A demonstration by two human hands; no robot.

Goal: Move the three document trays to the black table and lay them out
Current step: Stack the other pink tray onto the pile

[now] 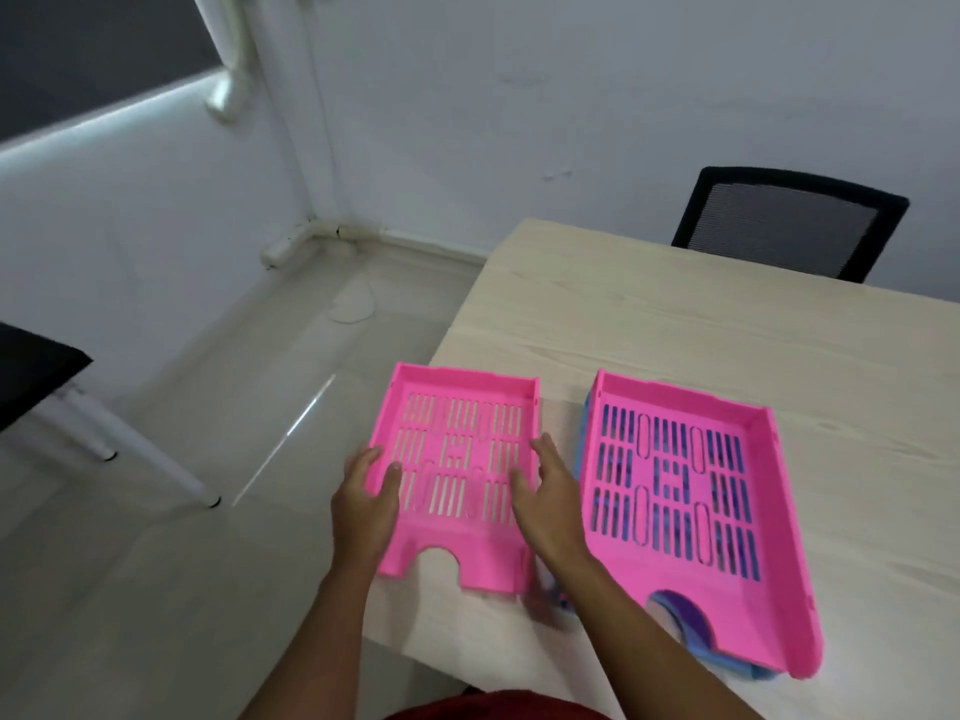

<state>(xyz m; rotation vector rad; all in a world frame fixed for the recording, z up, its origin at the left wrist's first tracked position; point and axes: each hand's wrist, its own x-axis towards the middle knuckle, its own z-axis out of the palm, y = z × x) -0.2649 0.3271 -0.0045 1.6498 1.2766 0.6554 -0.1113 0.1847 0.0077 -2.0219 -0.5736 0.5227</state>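
The left hand (371,491) and right hand (550,491) grip the side walls of 1 pink tray (462,459) at the corner of the light table (727,345). Likely step 1: carry it left to the black table (31,371); 2 stacked trays (675,485) wait.

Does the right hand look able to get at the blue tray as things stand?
Probably not directly. The blue tray lies under the right pink tray, only its edges showing, and the right hand holds the left pink tray. The top tray would have to come off first.

Two pink trays (457,543) (727,600), one blue tray (737,670), one chair (784,220).
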